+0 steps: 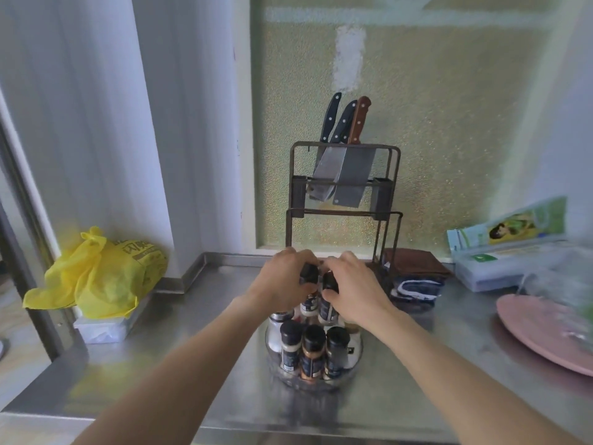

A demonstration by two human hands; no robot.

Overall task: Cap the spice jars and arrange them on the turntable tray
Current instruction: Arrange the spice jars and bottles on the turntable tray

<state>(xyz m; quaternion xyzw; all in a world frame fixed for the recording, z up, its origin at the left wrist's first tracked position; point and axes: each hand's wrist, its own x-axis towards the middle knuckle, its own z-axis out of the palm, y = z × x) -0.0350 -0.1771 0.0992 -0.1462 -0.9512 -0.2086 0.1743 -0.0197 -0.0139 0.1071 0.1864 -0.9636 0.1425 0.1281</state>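
Note:
A clear round turntable tray point(357, 356) stands on the steel counter in front of me. Three black-capped spice jars point(313, 351) stand upright along its near edge, and a shaker with a metal top point(278, 319) stands at its left. Over the far side of the tray, my left hand point(285, 277) grips a black-capped jar point(308, 274) by its cap. Beside it, my right hand point(353, 284) grips a second black-capped jar point(330, 284). The two jars sit side by side, almost touching. My fingers hide part of both caps.
A metal knife rack point(345, 187) with three knives stands just behind the tray. A yellow plastic bag point(99, 277) lies on a box at the left. Folded cloths point(414, 274), boxes point(494, 261) and a pink plate point(542, 335) sit at the right.

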